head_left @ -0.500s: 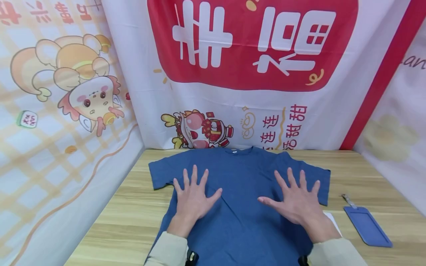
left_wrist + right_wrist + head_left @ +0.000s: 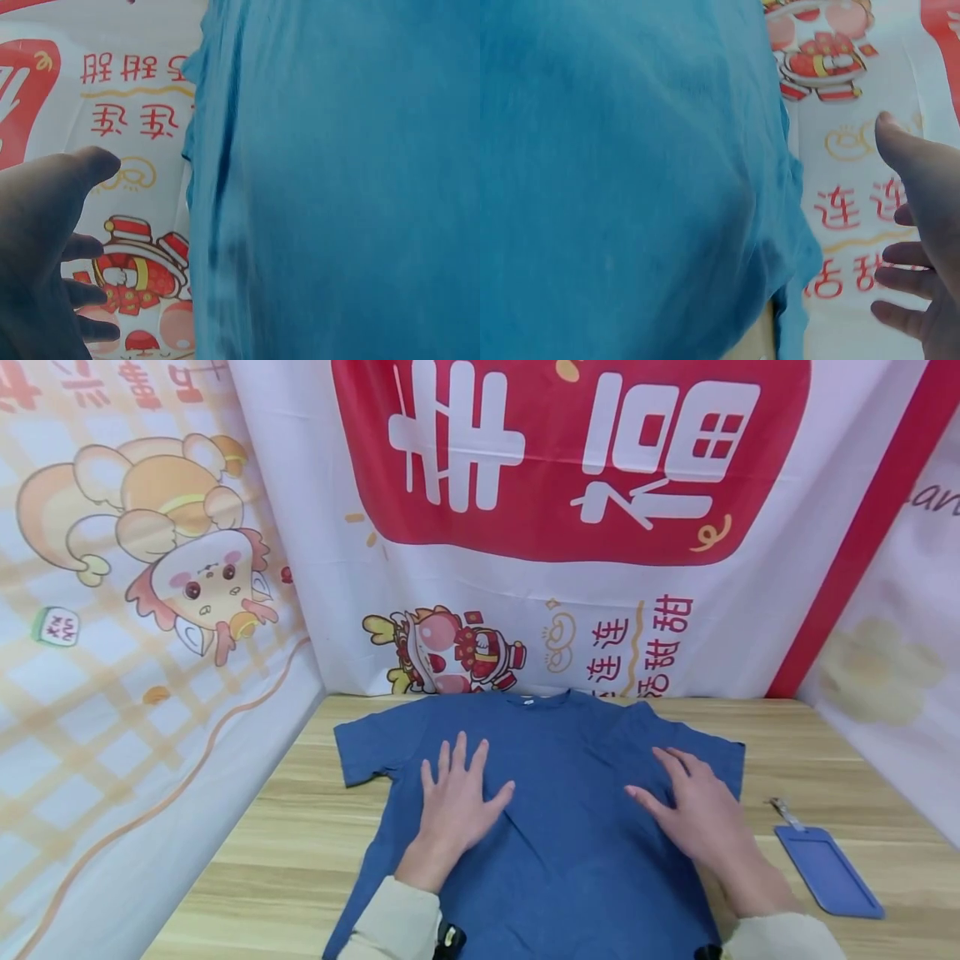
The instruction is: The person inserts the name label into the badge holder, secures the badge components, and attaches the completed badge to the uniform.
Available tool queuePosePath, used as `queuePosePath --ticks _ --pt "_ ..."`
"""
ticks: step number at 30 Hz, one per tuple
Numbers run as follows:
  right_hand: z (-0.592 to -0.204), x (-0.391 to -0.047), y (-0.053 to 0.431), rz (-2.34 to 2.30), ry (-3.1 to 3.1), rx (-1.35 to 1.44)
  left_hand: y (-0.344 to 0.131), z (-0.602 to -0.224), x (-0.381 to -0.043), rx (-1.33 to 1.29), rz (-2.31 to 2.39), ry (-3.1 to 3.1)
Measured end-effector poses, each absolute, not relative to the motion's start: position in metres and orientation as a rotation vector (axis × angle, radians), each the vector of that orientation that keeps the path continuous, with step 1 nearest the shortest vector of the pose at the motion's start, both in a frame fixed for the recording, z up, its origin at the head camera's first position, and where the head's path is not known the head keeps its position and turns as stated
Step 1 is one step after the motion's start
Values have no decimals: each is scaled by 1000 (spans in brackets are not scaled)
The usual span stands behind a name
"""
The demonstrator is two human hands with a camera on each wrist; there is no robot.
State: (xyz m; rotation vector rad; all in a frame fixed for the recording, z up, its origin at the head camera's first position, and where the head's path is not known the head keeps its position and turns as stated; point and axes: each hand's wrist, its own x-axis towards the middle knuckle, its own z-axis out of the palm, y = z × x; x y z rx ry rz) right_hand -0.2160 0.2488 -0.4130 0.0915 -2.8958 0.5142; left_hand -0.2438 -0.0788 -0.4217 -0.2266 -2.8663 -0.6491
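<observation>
A blue short-sleeved T-shirt (image 2: 547,827) lies spread on the wooden table, its collar toward the back and its sleeves out to the sides. My left hand (image 2: 457,802) is over the left half of the shirt, fingers spread and thumb pointing right. Over the shirt's right side is my right hand (image 2: 705,818), its fingers closer together and slightly bent, thumb out to the left. Neither hand holds anything. In the wrist views the shirt (image 2: 352,180) fills much of the picture, with the left hand (image 2: 37,247) and the right hand (image 2: 930,217) at the outer edges.
On the table (image 2: 795,752) to the right lies a blue badge holder (image 2: 828,872) with a metal clip. A printed white and red cloth (image 2: 480,568) hangs behind the table's back edge. More printed cloth hangs along the left and right sides.
Both hands have shifted to the right over the shirt. The right hand's fingers have drawn together from a wide spread. A white patch beside the right wrist no longer shows.
</observation>
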Motion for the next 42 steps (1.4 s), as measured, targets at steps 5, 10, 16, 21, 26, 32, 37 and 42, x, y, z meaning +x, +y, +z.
queuePosePath --ticks 5,10,16,21,26,32,37,42 --pt "-424 -211 272 687 -2743 -65 -69 -417 -243 -276 -717 -2848" --pt "-435 -206 296 791 -2540 -312 -58 -410 -242 -315 -787 -2855" --pt "-451 -201 318 907 -2252 -527 -43 -405 -240 -394 -834 -2865" --pt "-455 -200 334 945 -2188 -636 -33 -405 -240 -391 -882 -2885" --pt "-455 -201 344 1028 -2122 -736 -23 -406 -237 -379 -923 -2888" --pt "-457 -194 360 1134 -2059 -902 -2 -408 -232 -424 -945 -2912" --pt "-460 -184 370 1172 -2019 -1125 15 -412 -225 -446 -972 -2929" --pt "-463 -179 373 1094 -2112 -1222 28 -413 -220 -474 -966 -2920"
